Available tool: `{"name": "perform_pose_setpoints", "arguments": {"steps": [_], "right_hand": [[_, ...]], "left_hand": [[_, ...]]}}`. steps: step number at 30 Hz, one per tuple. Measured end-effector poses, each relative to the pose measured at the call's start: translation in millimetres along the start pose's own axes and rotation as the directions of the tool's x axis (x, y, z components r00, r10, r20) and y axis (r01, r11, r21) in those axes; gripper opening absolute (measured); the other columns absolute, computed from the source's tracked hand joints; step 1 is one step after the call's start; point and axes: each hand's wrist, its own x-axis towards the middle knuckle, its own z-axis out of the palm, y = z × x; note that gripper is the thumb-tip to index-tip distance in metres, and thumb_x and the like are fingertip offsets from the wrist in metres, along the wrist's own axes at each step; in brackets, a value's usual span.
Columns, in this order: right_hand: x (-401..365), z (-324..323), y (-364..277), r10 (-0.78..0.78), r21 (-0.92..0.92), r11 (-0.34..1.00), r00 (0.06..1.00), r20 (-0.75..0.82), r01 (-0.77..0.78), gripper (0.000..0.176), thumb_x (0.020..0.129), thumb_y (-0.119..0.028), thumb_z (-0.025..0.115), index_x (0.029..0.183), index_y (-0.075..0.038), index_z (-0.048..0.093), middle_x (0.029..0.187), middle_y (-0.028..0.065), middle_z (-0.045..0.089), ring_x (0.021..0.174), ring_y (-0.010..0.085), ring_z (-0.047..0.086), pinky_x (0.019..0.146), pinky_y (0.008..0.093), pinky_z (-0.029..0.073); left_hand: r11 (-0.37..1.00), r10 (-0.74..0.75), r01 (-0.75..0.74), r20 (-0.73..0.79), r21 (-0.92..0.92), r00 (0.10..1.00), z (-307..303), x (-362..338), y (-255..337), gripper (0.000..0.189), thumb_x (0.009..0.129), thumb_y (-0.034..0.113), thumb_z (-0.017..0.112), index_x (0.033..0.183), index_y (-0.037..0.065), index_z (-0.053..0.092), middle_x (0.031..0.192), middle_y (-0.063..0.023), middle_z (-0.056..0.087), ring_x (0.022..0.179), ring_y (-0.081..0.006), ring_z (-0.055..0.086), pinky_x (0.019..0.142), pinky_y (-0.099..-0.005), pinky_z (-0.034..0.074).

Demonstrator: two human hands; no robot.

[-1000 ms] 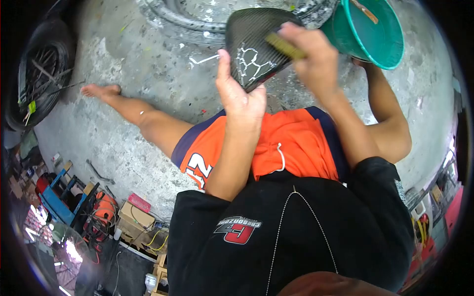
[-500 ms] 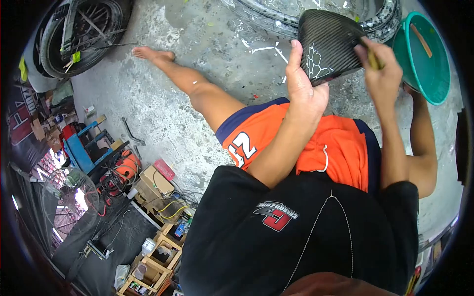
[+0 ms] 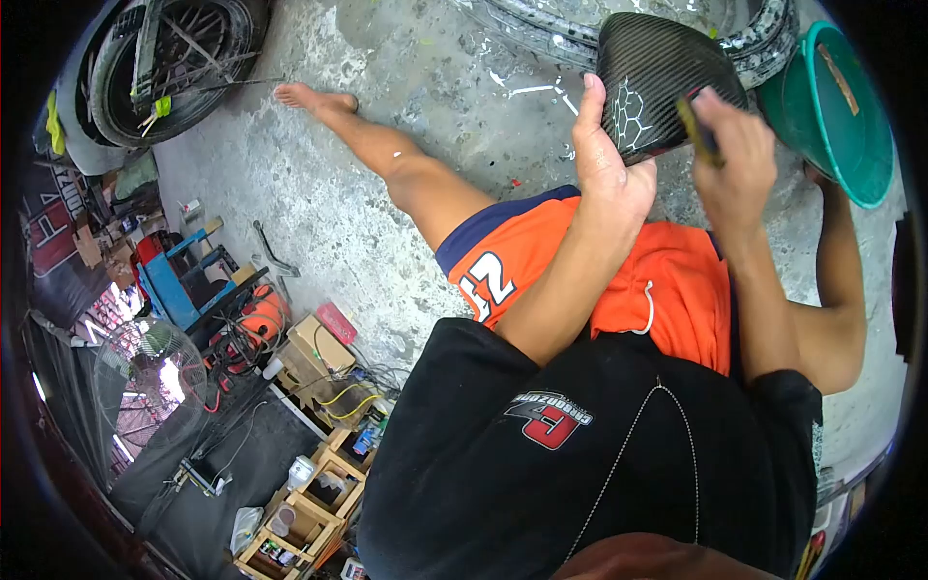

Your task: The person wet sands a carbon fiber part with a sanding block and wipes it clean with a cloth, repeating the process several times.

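Note:
A curved, glossy black carbon-fibre panel (image 3: 650, 68) with a white honeycomb pattern is held up above the floor. My left hand (image 3: 611, 155) grips its lower left edge, thumb pointing up along the side and the other fingers hidden behind. In my right hand (image 3: 737, 159), a small yellow-and-dark block (image 3: 700, 130) is pinched between bent fingers. The block overlaps the panel's lower right part in this view.
A green basin (image 3: 851, 116) with a stick inside stands at the right. Behind the panel lies a wet, dark ring-shaped rim (image 3: 541, 34). A wheel (image 3: 184, 68) is at upper left; wooden crates (image 3: 314, 517), a fan (image 3: 147, 382) and tools fill the lower left.
My right hand has moved the block down and slightly left over the panel, away from its upper right edge. My left hand keeps its grip; the whole view has shifted slightly.

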Motion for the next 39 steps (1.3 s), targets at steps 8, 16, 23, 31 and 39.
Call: {"name": "perform_pose_setpoints", "arguments": {"steps": [8,16,23,31,39], "right_hand": [[2.9,-2.4,93.9,0.736,0.289,0.617,0.667,0.119,-0.732,0.042,0.088,-0.039,0.074,0.101,0.0,0.07,0.067,-0.0034,0.052,0.064,0.0078,0.043,0.059,0.0281,0.039],[3.1,-4.9,64.8,0.692,0.246,0.638,0.683,0.232,-0.73,0.037,0.082,-0.037,0.079,0.097,-0.005,0.071,0.073,0.0164,0.065,0.059,0.0281,0.057,0.06,0.0375,0.047],[-20.7,-8.2,22.2,0.209,0.221,0.956,0.976,-0.058,-0.192,0.034,0.073,-0.001,0.064,0.106,-0.003,0.071,0.104,0.0141,0.071,0.09,0.0278,0.067,0.078,0.0355,0.052],[-18.4,0.8,37.9,0.534,0.342,0.791,0.846,0.022,-0.508,0.049,0.066,0.009,0.051,0.11,-0.002,0.069,0.113,0.0158,0.07,0.106,0.0342,0.065,0.093,0.0405,0.048],[-25.7,8.5,40.0,0.488,0.266,0.847,0.872,-0.042,-0.461,0.048,0.065,0.009,0.054,0.108,-0.004,0.07,0.112,0.0128,0.071,0.099,0.0292,0.065,0.091,0.0376,0.046]], "left_hand": [[0.995,-0.081,0.08,0.015,0.061,0.997,2.2,1.8,12.5,0.054,0.092,0.04,0.066,0.127,0.0,0.057,0.127,-0.0176,0.062,0.12,-0.0325,0.058,0.11,-0.0505,0.04],[0.973,-0.154,0.153,-0.006,0.172,0.988,2.3,-5.1,20.4,0.052,0.091,0.034,0.069,0.128,0.001,0.056,0.131,-0.0181,0.059,0.122,-0.0358,0.055,0.106,-0.0556,0.043],[0.973,0.051,-0.018,-0.136,0.232,0.989,6.4,2.2,19.9,0.034,0.092,0.024,0.065,0.118,0.002,0.061,0.119,-0.0123,0.066,0.106,-0.0282,0.065,0.094,-0.0475,0.054],[0.974,0.075,-0.034,-0.175,0.226,0.982,8.0,2.5,18.9,0.025,0.089,0.021,0.068,0.109,0.005,0.067,0.11,-0.0094,0.071,0.095,-0.0245,0.069,0.084,-0.041,0.058],[0.976,0.04,-0.008,-0.141,0.216,0.989,1.7,4.2,20.9,0.026,0.09,0.023,0.068,0.109,0.005,0.066,0.109,-0.0098,0.071,0.095,-0.0253,0.069,0.083,-0.0424,0.059]]}}
